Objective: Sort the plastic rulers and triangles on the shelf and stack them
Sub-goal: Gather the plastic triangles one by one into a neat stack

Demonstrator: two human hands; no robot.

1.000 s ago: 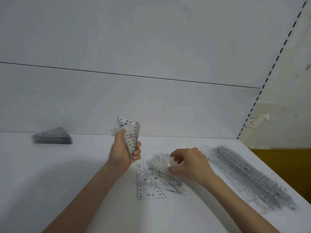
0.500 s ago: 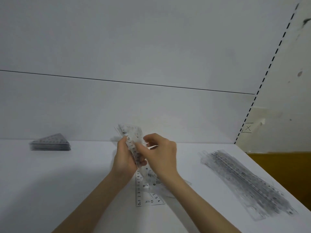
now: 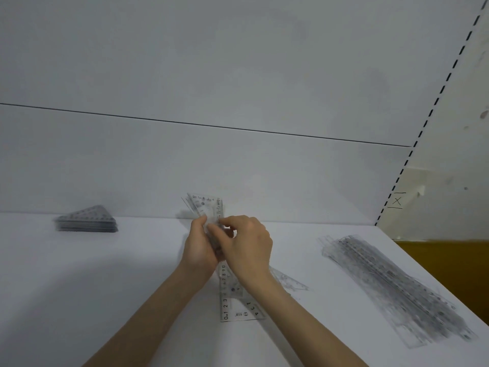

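The left hand grips a bundle of clear triangles upright; the right hand pinches its edge. Beneath them, loose triangles lie on the shelf, nearer the right hand.

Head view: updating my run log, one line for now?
left hand: grips triangles | right hand: pinches same | rulers: piled right

Partly hidden beneath the right hand: loose triangles (count unclear). Blurred: triangle stack, ruler pile.

Shop-style shelving bay: white shelf, seamed back panel, ruler pile, triangle stack.
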